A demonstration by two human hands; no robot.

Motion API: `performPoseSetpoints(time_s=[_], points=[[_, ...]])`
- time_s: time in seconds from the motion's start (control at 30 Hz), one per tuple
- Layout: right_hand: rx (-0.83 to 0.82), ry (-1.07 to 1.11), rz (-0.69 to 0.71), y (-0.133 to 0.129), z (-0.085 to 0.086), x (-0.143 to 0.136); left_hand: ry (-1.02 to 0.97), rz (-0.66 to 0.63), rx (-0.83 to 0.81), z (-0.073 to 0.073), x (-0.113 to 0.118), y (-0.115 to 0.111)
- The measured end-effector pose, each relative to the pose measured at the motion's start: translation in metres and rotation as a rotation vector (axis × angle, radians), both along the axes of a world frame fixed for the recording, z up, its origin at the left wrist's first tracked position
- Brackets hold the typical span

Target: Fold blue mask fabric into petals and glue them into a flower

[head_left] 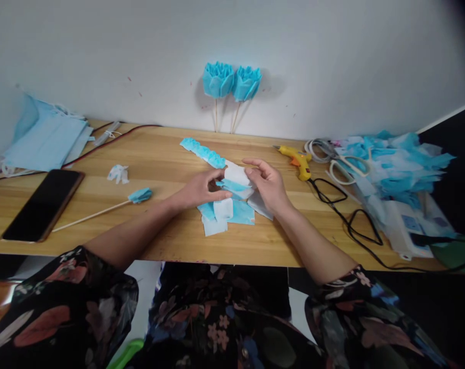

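Observation:
Between my two hands is a small stack of cut blue-and-white mask fabric pieces, held just above the table. My left hand has its thumb and fingers closed on the stack's left side. On the right side, the thumb of my right hand presses the edge while its index finger arches above. Below them lie more loose fabric pieces. A gathered blue strip stretches away behind my hands. Left of my left hand lies a wooden stick tipped with a blue fabric bud.
Two blue fabric flowers on sticks lean against the wall. A yellow glue gun, scissors, a power strip and heaped fabric scraps occupy the right. Leftward are a phone, stacked masks and a white scrap.

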State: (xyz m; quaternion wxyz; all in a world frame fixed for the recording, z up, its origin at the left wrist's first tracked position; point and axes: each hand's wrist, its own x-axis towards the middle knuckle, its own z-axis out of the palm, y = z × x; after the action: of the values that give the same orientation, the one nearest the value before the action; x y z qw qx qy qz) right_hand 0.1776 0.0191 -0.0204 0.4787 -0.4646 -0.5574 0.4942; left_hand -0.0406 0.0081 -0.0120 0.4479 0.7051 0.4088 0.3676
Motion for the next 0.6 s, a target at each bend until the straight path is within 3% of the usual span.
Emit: performPoseSetpoints(time_s=[0.1, 0.2, 0.43, 0.5, 0.6], points=[[0.004, -0.016, -0.029, 0.000, -0.003, -0.002, -0.017, -0.086, -0.083, -0.001, 0.000, -0.001], [0.058, -0.046, -0.023, 0.000, -0.002, 0.001, -0.083, -0.069, -0.155, -0.007, -0.001, 0.000], [0.666, -0.425, 0.053, -0.005, 0.012, 0.009, -0.165, -0.001, -0.158, -0.015, -0.001, 0.004], [0.756, -0.506, 0.092, -0.006, 0.012, 0.005, -0.139, 0.002, -0.132, -0.014, -0.002, 0.005], [0.753, -0.524, 0.069, -0.007, 0.010, -0.002, -0.094, -0.006, -0.094, -0.013, -0.001, 0.005]])
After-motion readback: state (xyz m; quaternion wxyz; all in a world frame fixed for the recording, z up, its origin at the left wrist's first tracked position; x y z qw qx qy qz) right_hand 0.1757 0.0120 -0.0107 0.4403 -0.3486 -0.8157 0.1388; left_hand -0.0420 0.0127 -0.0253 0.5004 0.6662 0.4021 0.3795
